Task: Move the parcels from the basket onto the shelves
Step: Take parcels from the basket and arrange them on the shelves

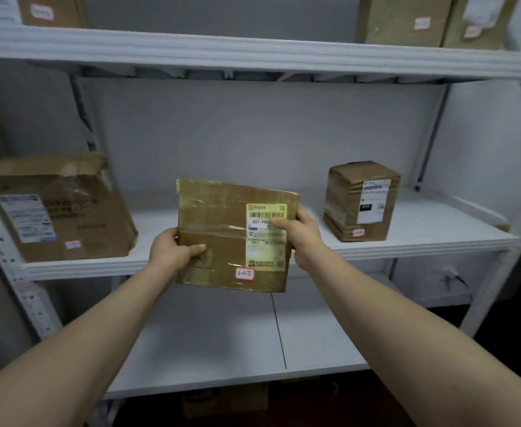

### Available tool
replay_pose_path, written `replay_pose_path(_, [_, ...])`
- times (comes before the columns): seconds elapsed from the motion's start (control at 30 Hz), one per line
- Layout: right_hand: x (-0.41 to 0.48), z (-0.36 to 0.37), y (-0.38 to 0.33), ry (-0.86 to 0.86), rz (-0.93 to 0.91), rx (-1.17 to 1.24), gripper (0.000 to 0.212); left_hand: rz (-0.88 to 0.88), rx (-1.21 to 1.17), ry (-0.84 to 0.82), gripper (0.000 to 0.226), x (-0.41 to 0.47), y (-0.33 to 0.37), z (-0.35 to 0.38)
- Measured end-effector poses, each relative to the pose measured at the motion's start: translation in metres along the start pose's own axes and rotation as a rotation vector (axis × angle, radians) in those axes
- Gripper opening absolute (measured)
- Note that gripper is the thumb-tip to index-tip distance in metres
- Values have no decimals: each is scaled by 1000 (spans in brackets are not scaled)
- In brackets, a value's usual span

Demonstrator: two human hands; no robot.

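Note:
I hold a flat brown cardboard parcel (222,223) upright in front of the middle shelf (407,241). It is wrapped in clear tape and carries a yellowish shipping label and a small red-edged tag reading 3-2-5. My left hand (173,251) grips its left edge, thumb across the front. My right hand (299,235) grips the right edge, thumb on the label. The parcel hangs at the shelf's front edge, between two parcels standing there. No basket is in view.
On the middle shelf a large worn box (59,208) stands at the left and a small cube-shaped box (361,201) at the right. Boxes (407,20) sit on the top shelf. A white lower shelf (222,334) lies below. White uprights frame both sides.

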State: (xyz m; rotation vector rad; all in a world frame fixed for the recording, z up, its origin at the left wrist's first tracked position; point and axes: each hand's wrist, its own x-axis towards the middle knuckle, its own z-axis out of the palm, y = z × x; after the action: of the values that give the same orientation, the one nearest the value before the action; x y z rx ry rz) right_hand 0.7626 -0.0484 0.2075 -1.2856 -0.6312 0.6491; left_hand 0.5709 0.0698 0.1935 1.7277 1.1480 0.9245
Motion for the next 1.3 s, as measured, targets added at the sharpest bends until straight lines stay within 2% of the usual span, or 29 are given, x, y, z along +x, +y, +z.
replay_pose_path(0.27, [68,-72,-6,-11,-63,-75,71,-24,50,10,62,40,24,100])
replay_pose_path(0.5, [106,-100,14,-15,-100,-143,70,-62,162,88,57,53,21,147])
replay_pose_path(0.77, [133,-98,30,-29,-101,-229,79,-80,170,90,55,70,15,154])
replay_pose_path(0.9, [136,-90,45,-43,-50,-341,64,-85,171,58,57,81,10,149])
replay_pose_path(1.1, [145,-79,64,16,0,-434,56,-102,166,19,52,94,1,147])
replay_pose_path(1.3, [151,-76,71,47,-6,-513,59,-102,196,-8,48,108,-4,143])
